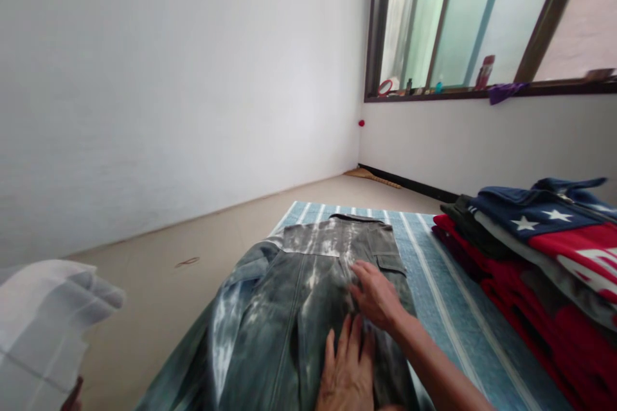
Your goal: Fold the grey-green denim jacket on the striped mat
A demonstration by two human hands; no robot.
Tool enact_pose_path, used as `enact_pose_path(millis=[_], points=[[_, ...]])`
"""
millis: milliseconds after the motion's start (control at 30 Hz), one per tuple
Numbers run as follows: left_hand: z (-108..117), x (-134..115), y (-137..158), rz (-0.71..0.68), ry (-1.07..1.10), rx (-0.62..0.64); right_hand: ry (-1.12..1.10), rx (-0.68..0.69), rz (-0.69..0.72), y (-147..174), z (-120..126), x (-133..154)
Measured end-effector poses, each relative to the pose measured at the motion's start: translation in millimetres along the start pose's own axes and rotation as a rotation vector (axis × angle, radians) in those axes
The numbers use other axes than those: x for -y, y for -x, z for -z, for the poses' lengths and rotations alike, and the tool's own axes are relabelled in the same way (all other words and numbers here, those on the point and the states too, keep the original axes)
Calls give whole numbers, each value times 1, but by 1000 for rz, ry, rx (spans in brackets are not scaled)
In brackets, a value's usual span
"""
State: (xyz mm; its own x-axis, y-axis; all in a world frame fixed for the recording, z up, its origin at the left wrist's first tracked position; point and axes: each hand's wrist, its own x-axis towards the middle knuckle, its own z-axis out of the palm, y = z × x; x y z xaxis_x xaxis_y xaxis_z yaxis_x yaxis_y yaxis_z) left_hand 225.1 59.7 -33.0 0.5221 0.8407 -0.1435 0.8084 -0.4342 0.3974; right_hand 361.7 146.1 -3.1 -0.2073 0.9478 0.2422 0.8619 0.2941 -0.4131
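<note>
A grey-green denim jacket (270, 321) with whitish bleached streaks lies spread out, its collar at the far end. One faded sleeve (229, 321) runs down its left side. My left hand (347, 369) rests flat on the lower part of the jacket, fingers stretched forward. Just beyond it, my right hand (378, 295) reaches in from the right over the middle of the jacket. Its fingers are extended and slightly blurred, near a flapped pocket. Neither hand grips the cloth. Beneath the jacket is a blue mat with white stripes (443, 289).
A stack of folded clothes (511, 295), red, grey and navy with white stars, stands on the right. Sheer white fabric (43, 327) is at the lower left. A thin loop (187, 262) lies on the beige floor. Small items, including a red can (484, 72), line the windowsill.
</note>
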Motion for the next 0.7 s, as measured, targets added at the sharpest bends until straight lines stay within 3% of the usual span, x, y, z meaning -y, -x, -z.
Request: enact_pose_path(millis=[133,267,500,700], points=[[28,-7,-10,75,-31,-79,63,28,1,-54,-14,-16],[41,3,-28,189,-95,-169,112,50,-49,-84,-29,-34],[29,24,-37,215,-94,-123,149,72,-95,-99,-50,-49],[26,25,-38,199,-111,-155,156,52,-88,-93,-37,-41]])
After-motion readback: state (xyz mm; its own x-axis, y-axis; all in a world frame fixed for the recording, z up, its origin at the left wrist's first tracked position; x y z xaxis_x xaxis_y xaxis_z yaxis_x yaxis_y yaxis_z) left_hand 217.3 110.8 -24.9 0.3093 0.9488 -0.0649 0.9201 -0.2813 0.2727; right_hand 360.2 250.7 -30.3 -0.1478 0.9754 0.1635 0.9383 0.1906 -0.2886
